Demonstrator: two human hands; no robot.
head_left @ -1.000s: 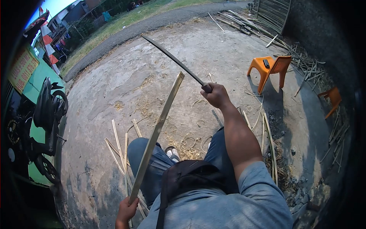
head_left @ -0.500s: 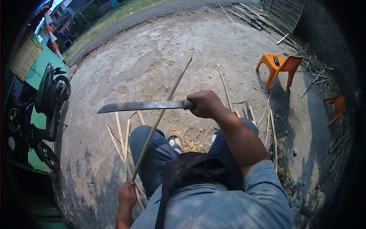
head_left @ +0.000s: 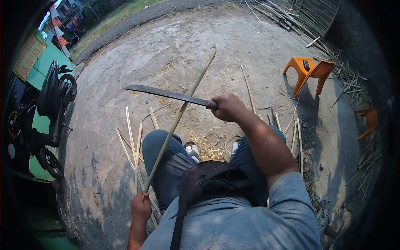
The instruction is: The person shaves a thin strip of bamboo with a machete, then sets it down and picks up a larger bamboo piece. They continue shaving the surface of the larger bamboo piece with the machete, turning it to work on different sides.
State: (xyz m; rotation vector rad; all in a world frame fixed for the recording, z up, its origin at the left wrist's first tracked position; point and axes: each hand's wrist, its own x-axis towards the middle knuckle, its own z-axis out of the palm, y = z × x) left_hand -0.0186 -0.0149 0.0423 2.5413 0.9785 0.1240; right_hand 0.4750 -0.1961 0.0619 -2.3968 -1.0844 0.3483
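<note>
My right hand (head_left: pixel 228 107) is closed around the handle of a long machete (head_left: pixel 166 93). The dark blade points left and crosses over a long thin bamboo strip (head_left: pixel 172 129); whether it touches the strip I cannot tell. At the lower left, my left hand (head_left: pixel 141 207) grips the near end of that strip. The strip slants up and to the right past my left knee, its far end above the blade. Several pale split strips (head_left: pixel 137 154) lie beside my left leg, and others (head_left: pixel 298 141) beside my right leg.
An orange chair (head_left: pixel 298 68) with a small black object on its seat stands at the upper right; another orange chair (head_left: pixel 368 121) is at the right edge. Bamboo poles (head_left: pixel 287 18) lie at the back. A motorcycle (head_left: pixel 52 121) is at the left. Shavings (head_left: pixel 208 150) lie between my feet.
The machete and my right hand have moved up and to the right, and the blade now slopes down toward the handle, crossing the strip higher up. My left hand has barely moved.
</note>
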